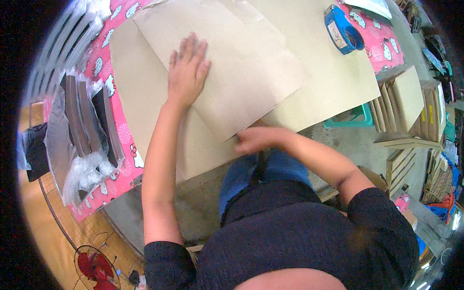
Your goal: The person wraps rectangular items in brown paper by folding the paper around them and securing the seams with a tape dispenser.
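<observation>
A flat brown cardboard sheet [232, 72] lies on top of a bigger cardboard sheet [328, 82], turned a little so one corner points at the person. Its top edge is cut off by the picture.

The left hand [186, 72] lies flat on the top sheet near its left edge. The fingers [191, 48] are spread wide and press down. They hold nothing.

The right hand [253, 139] is at the near corner of the top sheet. It is blurry. The fingers look curled at the edge, but it is hard to tell if they pinch the cardboard or just touch it.

Both sheets look smooth, dull and stiff. Under them is a pink tablecloth [113, 145] with little cartoon cats on it.

A blue tape dispenser [343, 29] sits on the big sheet, far from both hands. On the left of the table lie dark flat things in crinkly clear plastic bags [84, 164]; what they are is unclear. At the right, more folded cardboard boxes [406, 99] stand in a stack beside the table. A red fan [96, 268] stands on the floor, partly cut off.
</observation>
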`<state>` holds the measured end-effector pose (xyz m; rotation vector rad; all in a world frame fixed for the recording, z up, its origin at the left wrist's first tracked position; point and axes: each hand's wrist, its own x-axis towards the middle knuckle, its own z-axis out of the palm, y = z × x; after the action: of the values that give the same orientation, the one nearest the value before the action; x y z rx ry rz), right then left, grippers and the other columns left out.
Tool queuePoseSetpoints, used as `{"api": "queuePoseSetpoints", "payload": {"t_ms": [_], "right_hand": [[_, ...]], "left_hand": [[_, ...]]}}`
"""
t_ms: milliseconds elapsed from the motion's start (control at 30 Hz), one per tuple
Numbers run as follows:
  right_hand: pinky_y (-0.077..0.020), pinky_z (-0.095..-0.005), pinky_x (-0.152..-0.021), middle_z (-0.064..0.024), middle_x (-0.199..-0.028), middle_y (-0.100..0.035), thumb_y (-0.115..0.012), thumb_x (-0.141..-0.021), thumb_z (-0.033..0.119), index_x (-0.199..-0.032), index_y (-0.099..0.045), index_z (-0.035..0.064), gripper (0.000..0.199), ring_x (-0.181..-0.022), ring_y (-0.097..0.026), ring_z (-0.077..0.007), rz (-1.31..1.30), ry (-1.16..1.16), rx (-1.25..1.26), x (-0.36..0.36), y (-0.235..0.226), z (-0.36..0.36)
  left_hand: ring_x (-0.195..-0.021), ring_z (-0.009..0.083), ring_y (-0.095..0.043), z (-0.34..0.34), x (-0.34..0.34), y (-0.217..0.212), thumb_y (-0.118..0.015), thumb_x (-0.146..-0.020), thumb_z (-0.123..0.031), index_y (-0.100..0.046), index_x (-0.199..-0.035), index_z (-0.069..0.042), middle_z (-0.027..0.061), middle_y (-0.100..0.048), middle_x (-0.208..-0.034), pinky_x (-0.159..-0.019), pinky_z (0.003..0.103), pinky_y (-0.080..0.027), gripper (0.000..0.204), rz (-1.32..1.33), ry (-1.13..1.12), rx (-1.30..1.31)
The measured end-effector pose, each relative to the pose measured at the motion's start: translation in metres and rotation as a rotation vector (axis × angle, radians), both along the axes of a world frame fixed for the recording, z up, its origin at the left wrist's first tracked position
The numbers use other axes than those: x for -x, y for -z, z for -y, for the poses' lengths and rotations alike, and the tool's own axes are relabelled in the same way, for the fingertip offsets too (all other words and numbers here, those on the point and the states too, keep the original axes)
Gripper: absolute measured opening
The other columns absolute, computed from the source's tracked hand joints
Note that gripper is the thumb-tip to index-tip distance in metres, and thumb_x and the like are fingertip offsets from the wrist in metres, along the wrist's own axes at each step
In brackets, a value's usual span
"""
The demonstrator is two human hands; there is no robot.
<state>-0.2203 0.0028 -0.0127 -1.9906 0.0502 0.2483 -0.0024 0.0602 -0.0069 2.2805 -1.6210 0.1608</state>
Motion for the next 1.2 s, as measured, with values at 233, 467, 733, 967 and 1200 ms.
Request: {"api": "queuePoseSetpoints", "payload": {"t_ms": [233,467,733,967,1200], "right_hand": [[-0.0495,-0.0349,-0.077,-0.0163,-0.098,-0.064,-0.064,-0.078,0.026,-0.103,-0.061,0.0039,0.034,-0.088,-0.063,-0.0253,0.107,0.524,0.025,-0.005,-0.002,0.012],[-0.0523,-0.0322,-0.067,-0.0117,-0.082,-0.067,-0.059,-0.076,0.002,-0.084,-0.067,0.0053,0.011,-0.072,-0.066,-0.0224,0.632,0.452,0.371,0.078,-0.068,0.120],[-0.0240,-0.0516,-0.101,-0.0143,-0.140,-0.031,-0.057,-0.078,0.027,-0.135,-0.031,0.0079,0.066,-0.130,-0.028,-0.0299,0.173,0.437,0.851,-0.017,0.011,0.222],[-0.0237,-0.0570,-0.100,-0.0193,-0.138,-0.033,-0.053,-0.081,0.034,-0.134,-0.033,0.0042,0.064,-0.131,-0.026,-0.0345,0.100,0.422,1.482,-0.031,0.052,0.190],[-0.0293,-0.0509,-0.100,-0.0223,-0.120,-0.049,-0.044,-0.087,0.032,-0.103,-0.058,-0.0010,0.040,-0.120,-0.039,-0.0346,0.083,-0.089,0.587,0.062,-0.014,0.105]], "left_hand": [[-0.131,0.0271,-0.030,-0.047,0.007,-0.021,-0.063,-0.074,-0.028,-0.043,-0.131,-0.014,0.0080,-0.036,-0.140,-0.107,0.046,-0.020,0.062,-0.233,0.344,-0.132],[-0.129,0.0264,-0.034,-0.052,0.028,0.019,-0.071,-0.060,-0.009,-0.048,-0.127,-0.009,0.0132,-0.039,-0.138,-0.104,0.044,-0.026,0.071,-0.119,0.104,0.128],[-0.132,0.0307,-0.026,-0.036,0.031,0.026,-0.078,-0.056,-0.041,-0.009,-0.141,-0.001,0.0205,-0.022,-0.144,-0.105,0.054,-0.013,0.117,-0.239,-0.594,-0.084],[-0.136,0.0292,-0.016,-0.030,0.068,0.043,-0.062,-0.076,-0.038,-0.010,-0.140,0.001,0.0176,-0.013,-0.147,-0.102,0.062,-0.012,0.091,-0.041,-0.959,-0.307],[-0.122,0.0329,-0.041,-0.011,0.205,0.010,-0.048,-0.087,-0.031,-0.051,-0.120,0.002,0.0198,-0.054,-0.119,-0.104,0.051,-0.023,0.047,-0.240,-0.268,-0.435]]}}
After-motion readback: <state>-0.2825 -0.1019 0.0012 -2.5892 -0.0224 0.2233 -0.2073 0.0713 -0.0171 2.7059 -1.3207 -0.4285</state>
